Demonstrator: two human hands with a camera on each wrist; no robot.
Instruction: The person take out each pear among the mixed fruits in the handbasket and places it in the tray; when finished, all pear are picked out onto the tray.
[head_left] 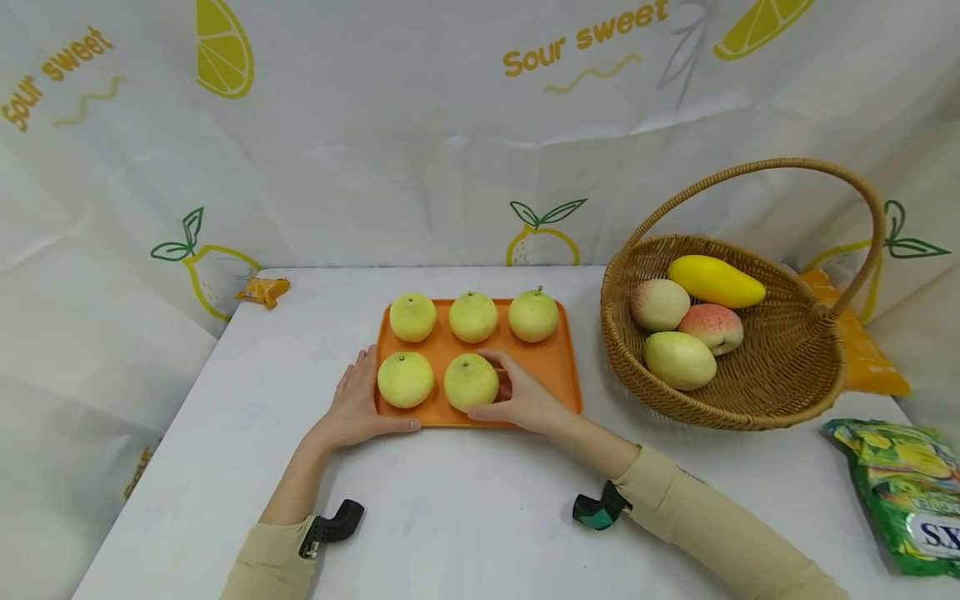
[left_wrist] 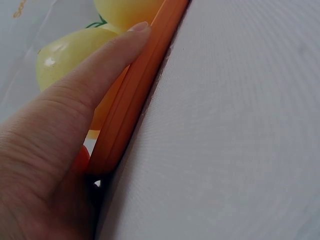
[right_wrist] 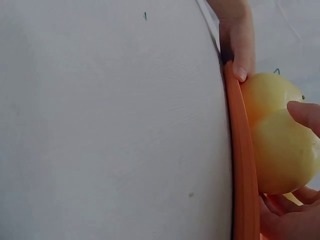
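Note:
An orange tray (head_left: 542,367) lies on the white table with several round yellow-green pears on it, three in the back row. My right hand (head_left: 522,398) grips the front middle pear (head_left: 470,383) from its right side, thumb at the front and fingers behind. In the right wrist view, that pear (right_wrist: 285,155) sits between thumb and fingers, above the tray's rim (right_wrist: 242,165). My left hand (head_left: 363,408) rests against the tray's front left corner, its fingers along the left side and the straight thumb (left_wrist: 107,65) on the front rim. The front left pear (head_left: 406,380) lies beside it.
To the right stands a wicker basket (head_left: 795,375) with a tall handle, holding a yellow mango (head_left: 716,281), two peaches (head_left: 711,327) and a pale green fruit (head_left: 680,361). An orange packet (head_left: 870,354) lies behind it, a green bag (head_left: 903,492) nearer, and a small orange wrapper (head_left: 263,291) back left.

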